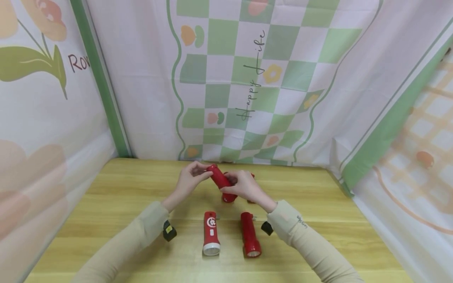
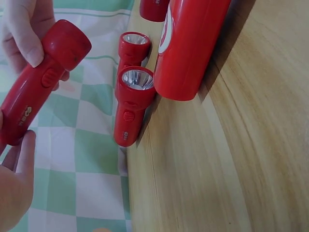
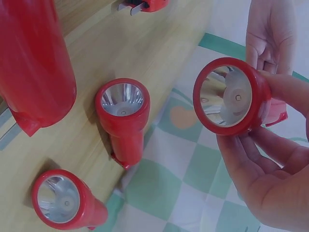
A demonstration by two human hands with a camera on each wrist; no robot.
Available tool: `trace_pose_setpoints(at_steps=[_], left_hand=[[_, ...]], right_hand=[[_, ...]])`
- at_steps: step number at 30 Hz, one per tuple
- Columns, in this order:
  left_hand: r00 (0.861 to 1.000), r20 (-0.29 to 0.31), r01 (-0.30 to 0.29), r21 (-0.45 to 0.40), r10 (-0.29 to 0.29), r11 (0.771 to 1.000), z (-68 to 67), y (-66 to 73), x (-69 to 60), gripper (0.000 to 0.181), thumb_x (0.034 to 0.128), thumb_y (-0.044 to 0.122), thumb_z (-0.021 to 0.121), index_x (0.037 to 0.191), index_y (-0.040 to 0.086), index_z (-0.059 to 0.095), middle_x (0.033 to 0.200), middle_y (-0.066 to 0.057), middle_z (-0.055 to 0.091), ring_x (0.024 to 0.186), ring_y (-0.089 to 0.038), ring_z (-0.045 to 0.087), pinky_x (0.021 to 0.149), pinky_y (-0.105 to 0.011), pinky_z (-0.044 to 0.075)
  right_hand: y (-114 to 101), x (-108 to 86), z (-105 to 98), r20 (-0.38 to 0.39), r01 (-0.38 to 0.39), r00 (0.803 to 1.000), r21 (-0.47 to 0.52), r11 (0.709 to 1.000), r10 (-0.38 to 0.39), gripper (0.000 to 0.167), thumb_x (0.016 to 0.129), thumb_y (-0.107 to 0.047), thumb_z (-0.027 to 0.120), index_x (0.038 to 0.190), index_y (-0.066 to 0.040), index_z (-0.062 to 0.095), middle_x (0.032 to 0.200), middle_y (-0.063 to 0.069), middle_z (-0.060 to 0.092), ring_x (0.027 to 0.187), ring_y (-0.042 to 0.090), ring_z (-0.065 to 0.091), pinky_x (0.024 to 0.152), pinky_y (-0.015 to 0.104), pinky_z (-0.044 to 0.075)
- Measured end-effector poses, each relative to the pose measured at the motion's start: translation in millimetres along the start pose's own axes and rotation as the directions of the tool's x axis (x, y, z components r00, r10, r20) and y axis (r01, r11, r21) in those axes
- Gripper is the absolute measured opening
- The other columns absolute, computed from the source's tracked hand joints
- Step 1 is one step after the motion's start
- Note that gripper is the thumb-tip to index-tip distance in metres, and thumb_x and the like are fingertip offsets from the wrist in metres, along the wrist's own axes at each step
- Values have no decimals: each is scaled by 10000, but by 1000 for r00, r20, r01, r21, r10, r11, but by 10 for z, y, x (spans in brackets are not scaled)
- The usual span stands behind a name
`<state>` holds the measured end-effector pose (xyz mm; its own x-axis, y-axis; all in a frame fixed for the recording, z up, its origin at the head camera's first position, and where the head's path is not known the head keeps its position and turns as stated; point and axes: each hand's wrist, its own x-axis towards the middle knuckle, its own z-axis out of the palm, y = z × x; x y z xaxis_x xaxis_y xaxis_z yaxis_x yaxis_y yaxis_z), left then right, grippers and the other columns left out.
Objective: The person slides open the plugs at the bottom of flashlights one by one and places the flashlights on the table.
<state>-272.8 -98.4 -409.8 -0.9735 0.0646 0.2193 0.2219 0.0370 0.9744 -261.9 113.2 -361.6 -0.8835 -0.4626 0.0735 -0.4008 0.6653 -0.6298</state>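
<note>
Both hands hold one red flashlight (image 1: 218, 177) above the back of the table. The left hand (image 1: 192, 177) pinches its tail end with thumb and fingers. Around its wider head curls the right hand (image 1: 244, 185). In the right wrist view, the clear lens and silver reflector of the held flashlight (image 3: 224, 96) face the camera. A sliding switch shows on its side in the left wrist view. Two more red flashlights, a nearer one (image 3: 124, 121) and another (image 3: 67, 200), lie at the back, mostly hidden by the right hand in the head view.
At the front of the wooden table (image 1: 301, 251) lie a red flashlight with a white rim and logo (image 1: 211, 234) and a plain red flashlight (image 1: 249, 235). Metal plug prongs (image 3: 130, 7) stick out of one. A printed curtain (image 1: 240, 78) stands behind the table.
</note>
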Motion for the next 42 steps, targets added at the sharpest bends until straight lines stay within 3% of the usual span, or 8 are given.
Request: trace_pose_setpoints(at_steps=[12, 30, 42], left_hand=[[1000, -6, 11, 52, -11, 999, 2, 26, 6, 256, 878, 140, 749, 1081, 5, 670, 1192, -167, 719, 1087, -275, 703, 956, -361, 582], [998, 23, 49, 77, -50, 996, 9, 78, 24, 295, 894, 168, 734, 1156, 38, 693, 1220, -146, 709, 1093, -265, 698, 942, -340, 588], [999, 46, 5, 120, -10, 993, -5, 42, 48, 328, 909, 200, 720, 1174, 12, 677, 1246, -179, 690, 1090, -313, 689, 965, -382, 575]], right_hand=[[-12, -4, -4, 4, 6, 1000, -20, 1000, -6, 349, 840, -215, 779, 1154, -72, 722, 989, 73, 773, 811, 103, 687, 736, 268, 582], [-38, 9, -24, 43, 50, 998, -29, 998, -48, 258, 864, -217, 746, 1073, -67, 734, 855, 43, 751, 658, 60, 592, 622, 201, 517], [-44, 18, -28, 63, 62, 996, -11, 998, -62, 208, 870, -191, 738, 1036, -65, 731, 820, 42, 742, 619, 50, 567, 602, 195, 504]])
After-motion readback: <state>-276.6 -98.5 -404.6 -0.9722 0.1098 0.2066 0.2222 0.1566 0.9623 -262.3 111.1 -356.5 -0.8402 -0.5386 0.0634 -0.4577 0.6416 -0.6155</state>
